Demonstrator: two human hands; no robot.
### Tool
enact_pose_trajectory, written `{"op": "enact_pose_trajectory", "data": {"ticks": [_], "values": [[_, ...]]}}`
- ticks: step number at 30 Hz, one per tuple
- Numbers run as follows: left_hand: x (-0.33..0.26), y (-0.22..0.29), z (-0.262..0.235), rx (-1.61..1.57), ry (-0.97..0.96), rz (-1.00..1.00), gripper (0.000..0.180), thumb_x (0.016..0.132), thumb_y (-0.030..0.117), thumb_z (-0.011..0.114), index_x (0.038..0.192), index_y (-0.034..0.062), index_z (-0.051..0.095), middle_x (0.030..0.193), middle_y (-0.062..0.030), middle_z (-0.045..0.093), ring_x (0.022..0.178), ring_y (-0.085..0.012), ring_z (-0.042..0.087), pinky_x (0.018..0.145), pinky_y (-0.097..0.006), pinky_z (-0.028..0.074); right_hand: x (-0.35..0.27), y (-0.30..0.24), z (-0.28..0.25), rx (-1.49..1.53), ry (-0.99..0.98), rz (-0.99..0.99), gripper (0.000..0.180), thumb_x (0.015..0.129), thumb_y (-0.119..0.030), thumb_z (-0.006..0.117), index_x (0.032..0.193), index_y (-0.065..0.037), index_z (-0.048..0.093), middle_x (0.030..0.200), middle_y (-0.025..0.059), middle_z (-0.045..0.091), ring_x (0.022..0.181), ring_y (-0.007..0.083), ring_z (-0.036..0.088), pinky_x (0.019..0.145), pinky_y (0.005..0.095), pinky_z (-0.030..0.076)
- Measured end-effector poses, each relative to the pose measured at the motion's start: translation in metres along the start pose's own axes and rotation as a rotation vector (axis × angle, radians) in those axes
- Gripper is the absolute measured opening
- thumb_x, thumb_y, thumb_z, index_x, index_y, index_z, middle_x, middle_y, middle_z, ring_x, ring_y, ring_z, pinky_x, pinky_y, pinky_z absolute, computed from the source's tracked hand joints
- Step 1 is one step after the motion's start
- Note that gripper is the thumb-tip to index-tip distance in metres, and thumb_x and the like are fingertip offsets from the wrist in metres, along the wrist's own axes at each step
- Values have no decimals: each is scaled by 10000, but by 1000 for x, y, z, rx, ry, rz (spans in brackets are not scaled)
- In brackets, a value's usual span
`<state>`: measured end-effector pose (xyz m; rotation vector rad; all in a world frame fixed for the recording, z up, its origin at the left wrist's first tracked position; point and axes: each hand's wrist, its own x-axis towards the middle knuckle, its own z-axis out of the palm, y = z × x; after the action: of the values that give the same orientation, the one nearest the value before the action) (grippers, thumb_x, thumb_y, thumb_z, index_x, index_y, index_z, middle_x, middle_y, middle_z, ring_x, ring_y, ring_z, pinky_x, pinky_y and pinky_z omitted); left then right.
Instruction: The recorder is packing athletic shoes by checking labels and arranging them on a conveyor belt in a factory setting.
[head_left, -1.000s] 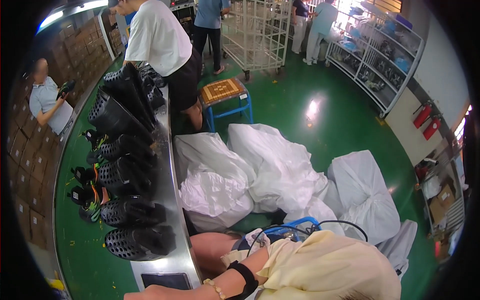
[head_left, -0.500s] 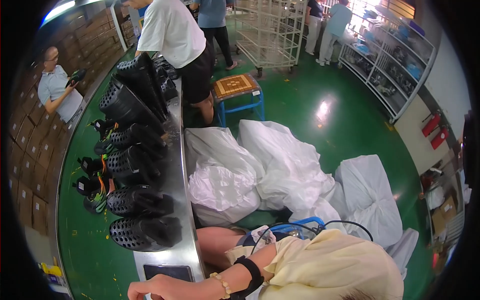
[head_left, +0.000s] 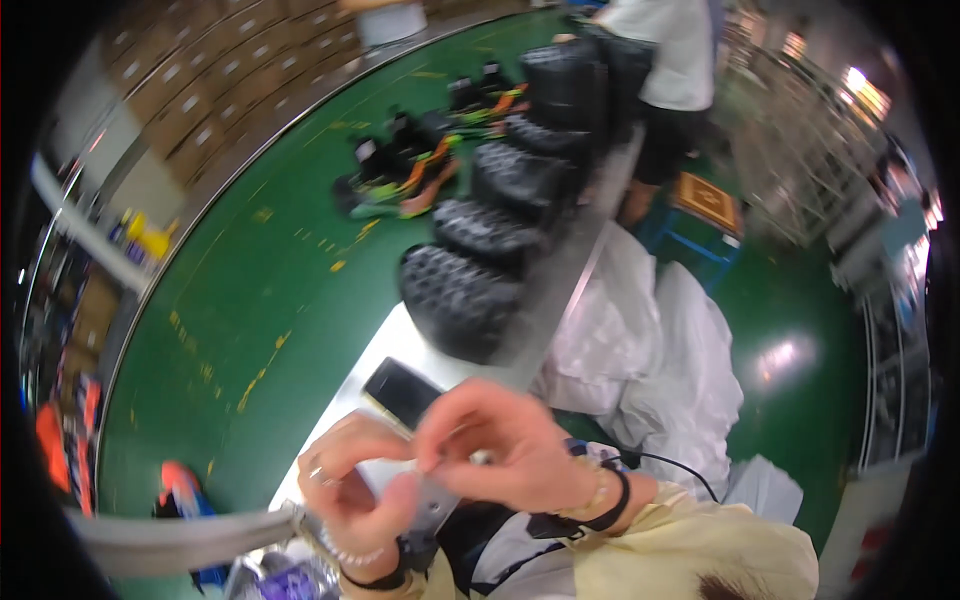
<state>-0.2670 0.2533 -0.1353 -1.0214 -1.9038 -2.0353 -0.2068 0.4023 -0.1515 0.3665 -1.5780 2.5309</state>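
Observation:
My left hand [head_left: 350, 480] and my right hand [head_left: 505, 445] meet over the near end of the metal bench [head_left: 365, 365]. The fingertips of both are drawn together in pinches and nearly touch. Whatever lies between them is too small or blurred to make out. A small pale spot shows inside my right hand's curled fingers. Just beyond the hands, a dark flat rectangular device [head_left: 400, 392] rests on the bench. Past it stands a row of black clogs with holes in their uppers [head_left: 460, 300], the nearest close to the device.
Multicoloured sports shoes [head_left: 405, 175] stand on the green surface left of the bench. White sacks [head_left: 610, 330] lie to its right, near a blue-legged stool [head_left: 705, 210]. A person in a white shirt [head_left: 670, 60] stands at the far end. Cartons [head_left: 210, 90] are stacked far left.
The view has swung leftward, with some blur. My left hand has come into sight. My right hand has moved from beside the dark device to meet it, its fingers now pinched.

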Motion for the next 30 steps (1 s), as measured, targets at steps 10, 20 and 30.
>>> {"op": "enact_pose_trajectory", "data": {"ticks": [10, 20, 30], "values": [[3, 16, -24, 84, -170, 120, 181, 633, -35, 724, 790, 16, 649, 718, -80, 670, 615, -209, 631, 530, -281, 490, 3, 4, 12, 365, -38, 75, 269, 840, 87, 610, 1043, -22, 470, 957, 85, 618, 631, 45, 544, 459, 161, 388], [6, 16, -19, 229, -167, 230, 216, 599, -38, 733, 776, 32, 630, 690, -67, 653, 554, -213, 606, 488, -270, 469, 1, -2, 7, 229, -40, -8, 283, 823, 127, 586, 1051, -3, 479, 959, 110, 622, 704, 66, 576, 501, 169, 414], [12, 10, -16, 378, -133, 329, 250, 587, -42, 730, 795, 48, 623, 697, -48, 655, 553, -205, 604, 492, -268, 479, 7, -6, 4, 110, -14, -52, 285, 823, 136, 579, 1066, 4, 507, 995, 100, 623, 905, 112, 622, 674, 203, 494]]}}
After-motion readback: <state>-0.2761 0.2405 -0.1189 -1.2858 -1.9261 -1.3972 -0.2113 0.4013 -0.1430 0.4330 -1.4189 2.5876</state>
